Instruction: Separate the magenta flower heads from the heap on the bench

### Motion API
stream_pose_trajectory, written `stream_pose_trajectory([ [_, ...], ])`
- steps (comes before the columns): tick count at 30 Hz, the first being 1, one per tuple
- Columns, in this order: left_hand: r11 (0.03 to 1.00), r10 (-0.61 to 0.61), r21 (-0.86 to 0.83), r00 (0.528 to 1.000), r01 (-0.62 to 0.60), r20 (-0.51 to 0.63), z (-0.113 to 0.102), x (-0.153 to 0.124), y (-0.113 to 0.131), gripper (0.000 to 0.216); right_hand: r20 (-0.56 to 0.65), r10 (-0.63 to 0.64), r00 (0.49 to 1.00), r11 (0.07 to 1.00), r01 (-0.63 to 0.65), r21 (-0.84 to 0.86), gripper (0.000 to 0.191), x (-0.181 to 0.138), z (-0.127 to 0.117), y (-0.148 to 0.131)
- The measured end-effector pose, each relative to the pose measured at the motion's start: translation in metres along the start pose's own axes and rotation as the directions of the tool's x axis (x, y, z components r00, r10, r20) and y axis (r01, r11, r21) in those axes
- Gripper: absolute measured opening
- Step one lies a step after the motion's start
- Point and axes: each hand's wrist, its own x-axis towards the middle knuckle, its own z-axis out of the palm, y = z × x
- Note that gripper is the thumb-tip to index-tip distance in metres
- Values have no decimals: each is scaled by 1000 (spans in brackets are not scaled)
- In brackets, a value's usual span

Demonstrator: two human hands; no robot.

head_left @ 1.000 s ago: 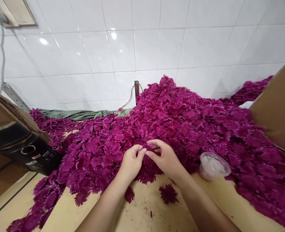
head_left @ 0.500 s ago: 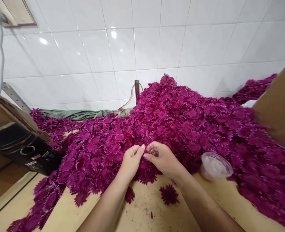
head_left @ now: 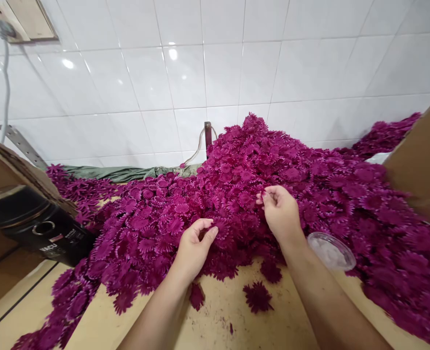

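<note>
Magenta artificial flower pieces, flat with many thin petals, lie in a big heap. My left hand is at the heap's near edge, thumb and forefinger curled close together. Whatever lies between those fingertips is hidden against the magenta behind. To the right and farther up the heap, my right hand pinches a magenta flower piece, mostly covered by the fingers. Single flower pieces lie on the board nearby, one dark magenta flower between my forearms and a smaller one beside my left wrist.
A clear plastic tub with whitish contents stands by my right forearm. On the left, a black flask leans by a cardboard box. Another cardboard panel is at right. White tiled wall rises behind.
My hands have moved apart. The right went up and right over the heap, while the left stayed nearly in place. Another flower piece now shows at the heap's near edge.
</note>
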Motion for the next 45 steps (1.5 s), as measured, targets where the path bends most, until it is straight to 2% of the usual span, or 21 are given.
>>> stream_pose_trajectory([
  [2, 999, -25, -29, 1000, 25, -18, -1, 1, -2, 10, 1, -136, 991, 981, 135, -140, 25, 5, -6, -3],
  [4, 998, -36, -51, 999, 36, 8, 0, 2, -4, 16, 66, -247, 967, 932, 255, -256, 33, 0, -7, -10],
  [7, 997, -30, -67, 998, 34, 54, 2, 3, -4, 19, 250, -264, 932, 926, 318, -206, 24, -22, -3, -23],
  [9, 997, -22, -76, 998, 26, 53, 3, 3, -3, 15, 412, -194, 890, 960, 258, -106, 20, -38, 2, -28],
  [11, 996, -24, -79, 998, 29, 53, 3, 3, -3, 11, 516, -115, 849, 981, 179, -76, 15, -49, 7, -29],
  [15, 998, -33, -54, 997, 37, 73, 3, 3, -4, 10, 521, -9, 854, 998, 44, -53, 12, -55, 13, -23],
  [18, 1000, -1, -17, 998, 2, 57, 3, 4, -4, 7, 582, -20, 813, 999, 0, 35, 19, -53, 11, -21],
  [20, 1000, 19, 15, 1000, -20, 20, 1, 5, -5, 16, 608, -38, 793, 999, 12, 47, 24, -52, 8, -24],
  [22, 999, 25, 30, 1000, -25, 2, 1, 6, -6, 26, 592, -25, 805, 1000, 12, 27, 26, -52, 8, -27],
  [25, 1000, -5, 3, 1000, 5, 27, 1, 7, -10, 35, 579, 22, 815, 999, -45, 25, 18, -52, 12, -30],
  [28, 996, -63, -56, 996, 66, 56, 1, 5, -11, 41, 662, 40, 749, 984, -145, 104, 7, -51, 17, -28],
  [30, 991, -88, -89, 992, 96, 90, -1, 3, -9, 43, 709, 43, 704, 969, -203, 142, 7, -49, 19, -27],
  [31, 990, -91, -100, 990, 102, 109, -1, 2, -8, 43, 715, 46, 698, 966, -213, 146, 7, -49, 19, -26],
  [33, 991, -78, -96, 986, 92, 147, -2, 0, -6, 41, 689, 48, 723, 970, -199, 142, 6, -48, 19, -26],
  [37, 997, -28, -61, 989, 37, 144, -1, 0, -2, 32, 542, 49, 839, 977, -154, 149, 4, -44, 21, -28],
  [39, 998, -14, -66, 994, 21, 111, 0, -2, 0, 27, 409, 62, 910, 978, -138, 159, 4, -35, 20, -25],
  [41, 996, -15, -83, 997, 22, 77, -2, -4, 0, 24, 187, 121, 975, 978, -150, 146, 3, -19, 16, -17],
  [42, 995, -23, -99, 998, 29, 60, -4, -5, 1, 24, 56, 159, 986, 978, -165, 125, 4, -9, 12, -11],
  [43, 992, -36, -120, 998, 41, 46, -5, -5, 1, 23, -23, 196, 980, 975, -193, 107, 4, -1, 8, -6],
  [45, 984, -68, -162, 997, 71, 22, -8, -5, 1, 21, -35, 108, 994, 994, -107, 14, 9, 10, 1, 2],
])
